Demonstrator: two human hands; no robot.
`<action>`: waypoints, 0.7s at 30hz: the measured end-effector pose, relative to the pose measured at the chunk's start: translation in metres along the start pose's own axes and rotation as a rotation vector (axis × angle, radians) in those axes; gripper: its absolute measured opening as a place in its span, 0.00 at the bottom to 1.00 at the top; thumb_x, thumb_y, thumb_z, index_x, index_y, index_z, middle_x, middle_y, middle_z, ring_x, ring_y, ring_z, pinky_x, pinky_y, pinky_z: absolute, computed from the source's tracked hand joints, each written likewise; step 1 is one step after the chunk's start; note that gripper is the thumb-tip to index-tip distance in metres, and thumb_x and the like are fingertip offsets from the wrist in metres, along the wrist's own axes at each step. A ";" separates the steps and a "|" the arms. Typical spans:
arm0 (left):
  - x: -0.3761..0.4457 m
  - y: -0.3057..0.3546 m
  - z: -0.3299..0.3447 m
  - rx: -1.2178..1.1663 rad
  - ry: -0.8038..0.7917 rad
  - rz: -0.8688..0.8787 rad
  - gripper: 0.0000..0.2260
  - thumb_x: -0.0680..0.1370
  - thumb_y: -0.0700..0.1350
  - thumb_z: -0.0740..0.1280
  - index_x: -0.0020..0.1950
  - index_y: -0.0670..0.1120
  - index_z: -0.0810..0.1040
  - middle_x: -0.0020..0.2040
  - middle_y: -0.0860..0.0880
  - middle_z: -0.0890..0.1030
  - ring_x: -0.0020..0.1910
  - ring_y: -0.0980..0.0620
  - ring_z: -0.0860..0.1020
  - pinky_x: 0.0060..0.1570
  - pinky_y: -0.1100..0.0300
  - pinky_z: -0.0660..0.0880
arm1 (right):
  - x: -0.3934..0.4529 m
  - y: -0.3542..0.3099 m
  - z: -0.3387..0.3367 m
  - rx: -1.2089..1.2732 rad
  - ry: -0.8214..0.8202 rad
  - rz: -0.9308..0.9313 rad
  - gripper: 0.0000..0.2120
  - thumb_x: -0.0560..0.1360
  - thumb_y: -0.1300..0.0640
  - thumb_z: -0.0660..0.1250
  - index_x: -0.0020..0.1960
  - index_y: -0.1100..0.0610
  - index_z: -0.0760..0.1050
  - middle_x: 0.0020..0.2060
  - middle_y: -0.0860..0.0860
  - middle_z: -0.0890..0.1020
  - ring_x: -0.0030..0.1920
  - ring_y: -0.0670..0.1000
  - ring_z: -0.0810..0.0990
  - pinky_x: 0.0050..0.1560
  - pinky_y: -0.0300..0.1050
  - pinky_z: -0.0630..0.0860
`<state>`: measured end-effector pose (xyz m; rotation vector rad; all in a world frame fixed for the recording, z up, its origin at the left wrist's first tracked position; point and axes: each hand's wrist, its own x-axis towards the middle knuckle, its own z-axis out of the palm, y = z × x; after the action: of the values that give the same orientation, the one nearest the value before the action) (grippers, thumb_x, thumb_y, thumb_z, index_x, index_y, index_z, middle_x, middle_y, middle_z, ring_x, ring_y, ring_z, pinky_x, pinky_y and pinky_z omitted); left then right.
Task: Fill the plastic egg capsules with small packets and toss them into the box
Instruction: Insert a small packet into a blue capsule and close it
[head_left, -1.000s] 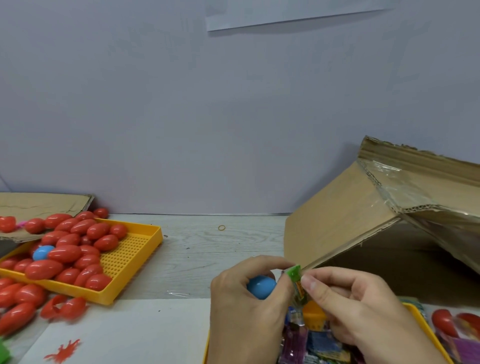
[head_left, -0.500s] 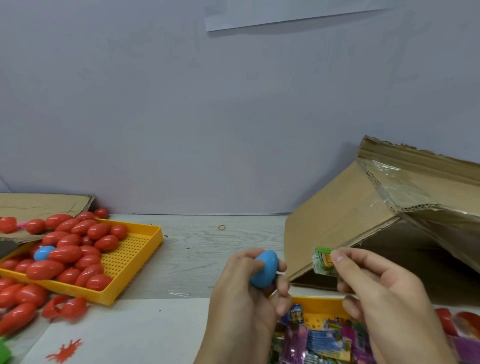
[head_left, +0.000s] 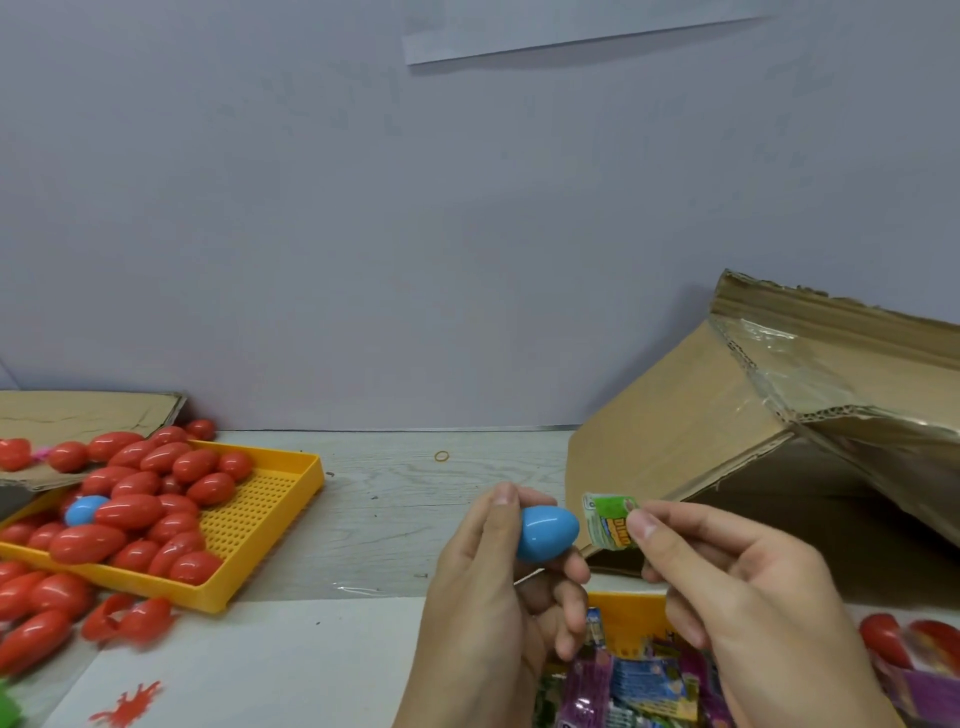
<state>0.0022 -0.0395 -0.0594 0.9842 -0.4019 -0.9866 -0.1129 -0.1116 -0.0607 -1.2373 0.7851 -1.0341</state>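
left hand (head_left: 493, 597): fingers curled round a blue plastic egg capsule (head_left: 546, 532), held just left of the tilted brown cardboard box (head_left: 701, 415) | right hand (head_left: 727, 587): pinching a small green printed packet (head_left: 608, 522) right beside the egg, in front of the box's opening | yellow perforated plastic tray (head_left: 270, 514) of red egg capsules (head_left: 135, 506): well left of the box

A small hand-packing workshop: a bench (head_left: 395, 519) against a bare wall (head_left: 363, 234), a yellow tray (head_left: 270, 519) heaped with red eggs (head_left: 130, 512), loose packets (head_left: 639, 686), and a torn cardboard box (head_left: 727, 415) beside them
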 end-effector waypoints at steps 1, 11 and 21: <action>-0.001 0.000 0.000 -0.018 0.003 -0.014 0.13 0.68 0.54 0.66 0.39 0.44 0.80 0.28 0.38 0.75 0.18 0.49 0.70 0.16 0.65 0.65 | -0.001 0.000 0.001 -0.001 -0.011 0.001 0.13 0.54 0.48 0.73 0.39 0.45 0.86 0.28 0.52 0.83 0.20 0.42 0.74 0.22 0.28 0.67; 0.004 -0.007 -0.009 0.186 -0.045 -0.006 0.04 0.80 0.41 0.62 0.49 0.41 0.74 0.28 0.41 0.76 0.18 0.50 0.68 0.18 0.67 0.62 | -0.002 -0.003 0.004 -0.036 -0.039 -0.036 0.09 0.59 0.51 0.72 0.39 0.45 0.85 0.29 0.53 0.84 0.23 0.41 0.76 0.22 0.27 0.66; 0.005 -0.010 -0.007 0.154 -0.102 -0.051 0.04 0.79 0.43 0.61 0.50 0.44 0.75 0.29 0.43 0.76 0.18 0.49 0.68 0.18 0.67 0.62 | -0.004 0.005 0.004 -0.210 -0.063 -0.150 0.14 0.68 0.63 0.75 0.39 0.42 0.85 0.34 0.51 0.86 0.37 0.48 0.85 0.38 0.35 0.79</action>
<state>0.0042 -0.0425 -0.0721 1.0894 -0.5467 -1.0668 -0.1098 -0.1066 -0.0652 -1.5201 0.7753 -1.0475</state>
